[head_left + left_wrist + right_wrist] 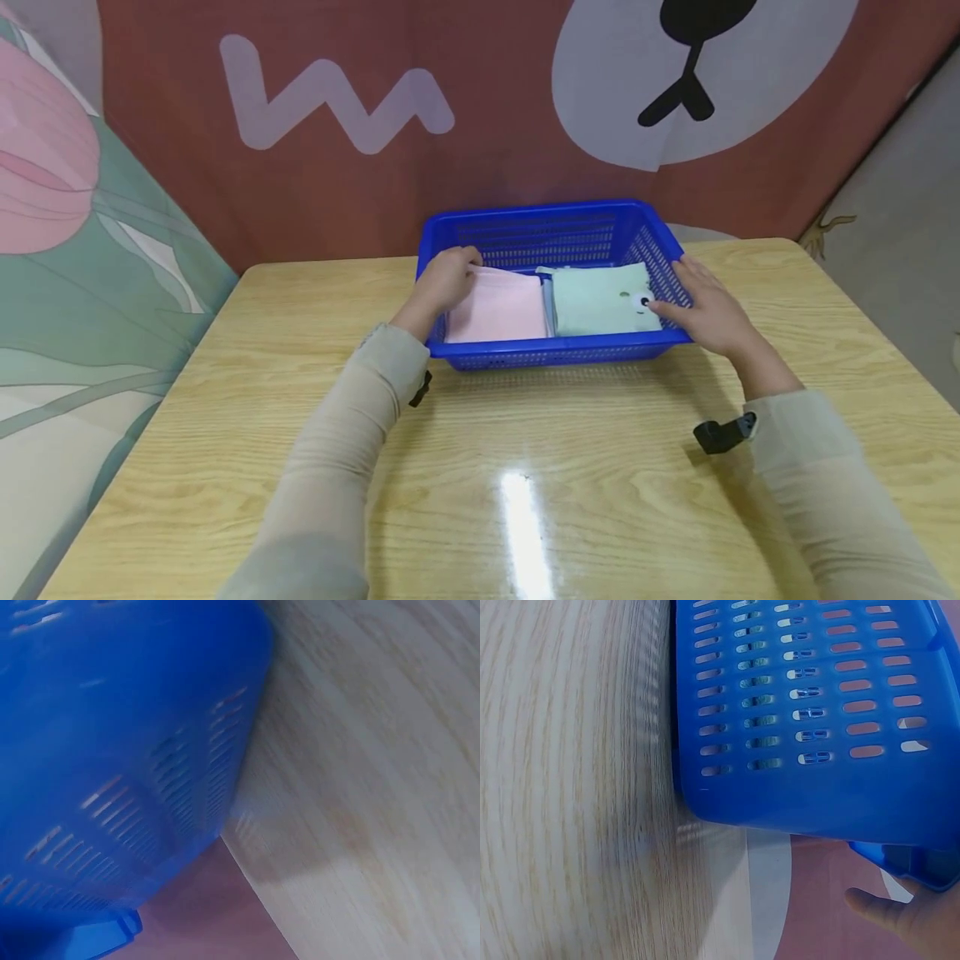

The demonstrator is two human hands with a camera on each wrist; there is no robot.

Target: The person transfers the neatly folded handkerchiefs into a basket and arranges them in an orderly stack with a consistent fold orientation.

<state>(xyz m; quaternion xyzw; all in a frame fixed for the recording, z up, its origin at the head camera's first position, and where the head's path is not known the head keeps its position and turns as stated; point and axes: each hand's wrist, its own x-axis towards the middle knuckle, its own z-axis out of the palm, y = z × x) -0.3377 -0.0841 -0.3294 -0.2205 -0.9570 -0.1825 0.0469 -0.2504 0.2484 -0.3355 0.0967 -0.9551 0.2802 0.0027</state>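
A blue plastic basket [562, 346] with slotted walls stands at the far side of the table. Inside it, on the left, lies a folded pink cloth [502, 308]; my left hand [444, 283] reaches over the left rim and pinches its back left corner. To the right lies a folded light green cloth [592, 300] with a cartoon eye on it. My right hand [708, 308] rests on the right rim, fingers straight along the outside and thumb pointing inward over the green cloth. In the right wrist view, part of that hand [922, 922] shows beside the basket's corner.
A strip of blue-grey fabric [549, 307] shows between the two cloths. The wood-grain table [600, 467] extends toward me. Right behind the basket rises a brown printed backdrop [337, 200]. A black wrist device [723, 433] sticks out below the right sleeve.
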